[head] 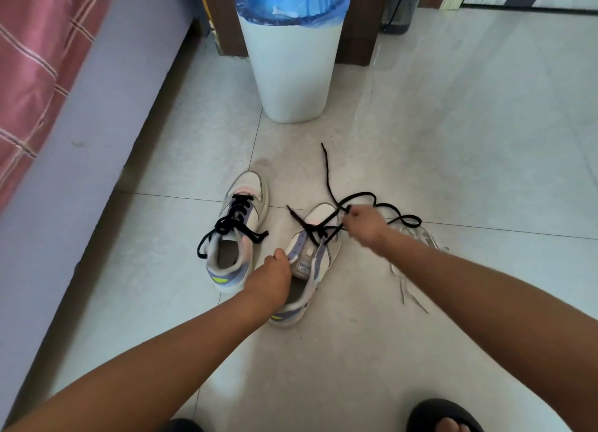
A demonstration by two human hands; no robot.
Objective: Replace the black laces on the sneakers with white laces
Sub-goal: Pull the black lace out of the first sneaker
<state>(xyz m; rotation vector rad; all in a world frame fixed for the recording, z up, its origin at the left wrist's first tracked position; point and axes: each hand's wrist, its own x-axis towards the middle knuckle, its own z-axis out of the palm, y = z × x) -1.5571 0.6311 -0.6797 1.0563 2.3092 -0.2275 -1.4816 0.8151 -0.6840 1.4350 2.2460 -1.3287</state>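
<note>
— On the tiled floor [453,140], how many sneakers do you count?

— Two, side by side, toes pointing away. The left sneaker [238,234] keeps its black lace [231,226] threaded through all its eyelets, ends hanging loose over the collar. The right sneaker [310,263] is half unlaced.

— And the hands?

— The left hand [275,273] grips the right sneaker at the edge of its opening, beside the tongue. The right hand [364,224] pinches that shoe's black lace [372,197] just above the toe end; only the lowest eyelets hold it, and the freed length loops across the tiles beyond the hand.

— White laces?

— A loose heap of white laces [414,257] lies on the tiles just right of the right sneaker, under the right forearm. I cannot tell how many.

— Anything else?

— One white bin [291,76] with a blue liner stands beyond the shoes, one bed [48,76] with a pink checked cover runs along the floor's left edge, and a foot in a black slipper [443,415] shows at the near edge.
</note>
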